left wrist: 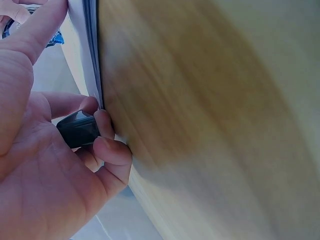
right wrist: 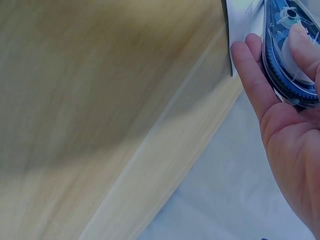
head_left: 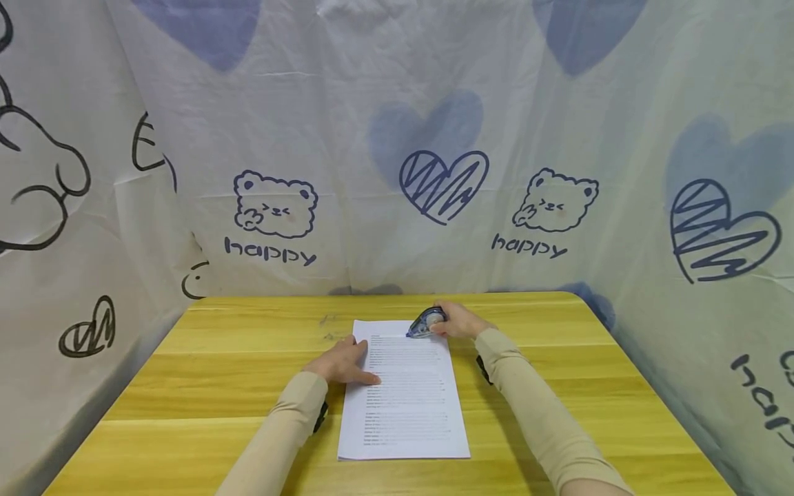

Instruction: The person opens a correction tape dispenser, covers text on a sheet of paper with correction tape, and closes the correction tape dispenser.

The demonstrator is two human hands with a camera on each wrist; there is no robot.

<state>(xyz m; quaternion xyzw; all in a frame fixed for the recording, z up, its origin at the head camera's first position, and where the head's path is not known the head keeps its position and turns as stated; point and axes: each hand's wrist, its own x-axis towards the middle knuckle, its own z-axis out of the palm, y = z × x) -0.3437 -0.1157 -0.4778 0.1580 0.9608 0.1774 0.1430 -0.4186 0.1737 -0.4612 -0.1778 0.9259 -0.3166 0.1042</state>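
A stack of printed paper (head_left: pixel 409 393) lies on the wooden table in front of me. The left hand (head_left: pixel 342 361) rests at its left edge, the thumb on the top sheet. In the left wrist view, the curled fingers of that hand hold a small black cap-like piece (left wrist: pixel 79 130), which the head view does not show. My right hand (head_left: pixel 460 321) grips a translucent blue correction tape (head_left: pixel 426 322) between thumb and fingers. The correction tape is tilted, its tip down at the upper lines of print. In the right wrist view, the tape's round body (right wrist: pixel 290 60) shows beside the fingers.
The yellow wooden table (head_left: pixel 205 386) extends on both sides of the paper. Behind it and at the sides hangs a white cloth (head_left: pixel 360 234) with hearts and bear drawings. Faint dark marks (head_left: pixel 329 320) show on the table left of the paper's top.
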